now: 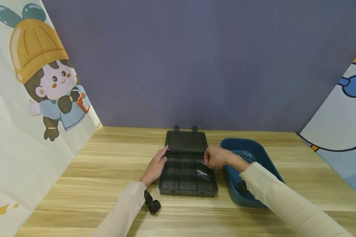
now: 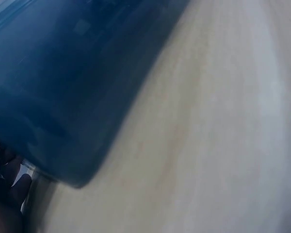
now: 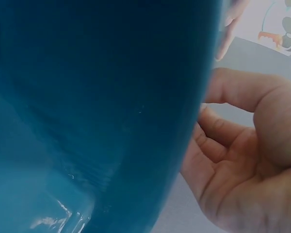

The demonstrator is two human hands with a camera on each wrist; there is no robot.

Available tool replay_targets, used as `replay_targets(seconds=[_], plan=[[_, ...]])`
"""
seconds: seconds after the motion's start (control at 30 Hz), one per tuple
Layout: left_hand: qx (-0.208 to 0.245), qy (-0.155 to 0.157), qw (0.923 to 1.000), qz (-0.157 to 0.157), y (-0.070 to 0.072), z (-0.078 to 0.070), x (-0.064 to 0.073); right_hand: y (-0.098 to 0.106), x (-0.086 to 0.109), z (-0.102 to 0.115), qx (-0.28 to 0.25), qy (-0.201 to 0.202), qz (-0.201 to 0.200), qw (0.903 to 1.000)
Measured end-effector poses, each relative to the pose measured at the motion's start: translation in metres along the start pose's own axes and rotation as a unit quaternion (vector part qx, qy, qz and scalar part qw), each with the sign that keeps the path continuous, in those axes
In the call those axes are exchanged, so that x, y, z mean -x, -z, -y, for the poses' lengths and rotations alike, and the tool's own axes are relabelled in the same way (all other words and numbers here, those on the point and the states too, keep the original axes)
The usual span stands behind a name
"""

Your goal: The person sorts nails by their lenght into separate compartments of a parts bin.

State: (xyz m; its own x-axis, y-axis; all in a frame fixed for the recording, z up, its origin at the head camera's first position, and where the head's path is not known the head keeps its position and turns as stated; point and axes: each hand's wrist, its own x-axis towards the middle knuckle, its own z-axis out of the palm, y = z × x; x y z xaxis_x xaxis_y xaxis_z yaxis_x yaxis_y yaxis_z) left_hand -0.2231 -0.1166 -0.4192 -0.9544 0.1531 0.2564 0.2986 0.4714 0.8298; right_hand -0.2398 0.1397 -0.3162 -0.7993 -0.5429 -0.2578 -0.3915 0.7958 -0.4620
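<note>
A dark grey compartment box lies on the table, its lid folded open toward the back wall. My left hand rests along its left edge, fingers stretched out; in the left wrist view part of a hand shows in the lower left corner. My right hand is over the box's right side and pinches a thin silvery metal rod. Several similar rods lie in a right-hand compartment below it. In the right wrist view, the blue tub's wall hides the fingertips of my right hand.
A deep blue tub stands right of the box, under my right forearm. More metal rods lie in it. Each wrist carries a black camera, the left one beside the box's front corner. A grey wall closes off the back.
</note>
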Motion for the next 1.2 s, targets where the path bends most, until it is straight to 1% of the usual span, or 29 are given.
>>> replay_targets(seconds=[0.33,0.5,0.63,0.8,1.2], plan=[[0.0,0.004,1.0,0.006,-0.001,0.0,0.001,-0.001,0.0,-0.001,-0.008,-0.011,0.006,0.9999],[0.001,-0.002,1.0,0.005,-0.001,-0.001,0.001,0.001,0.001,-0.001,-0.007,-0.01,0.009,0.9999],[0.003,-0.002,1.0,0.004,0.0,-0.001,0.001,0.007,0.005,-0.002,-0.016,-0.004,0.008,0.9998],[0.001,-0.004,1.0,0.002,0.0,0.0,0.001,0.015,0.011,-0.004,-0.004,0.009,0.0,1.0],[0.006,-0.007,0.9999,0.005,0.0,0.0,0.002,0.033,0.029,-0.016,0.017,-0.009,-0.021,0.9996]])
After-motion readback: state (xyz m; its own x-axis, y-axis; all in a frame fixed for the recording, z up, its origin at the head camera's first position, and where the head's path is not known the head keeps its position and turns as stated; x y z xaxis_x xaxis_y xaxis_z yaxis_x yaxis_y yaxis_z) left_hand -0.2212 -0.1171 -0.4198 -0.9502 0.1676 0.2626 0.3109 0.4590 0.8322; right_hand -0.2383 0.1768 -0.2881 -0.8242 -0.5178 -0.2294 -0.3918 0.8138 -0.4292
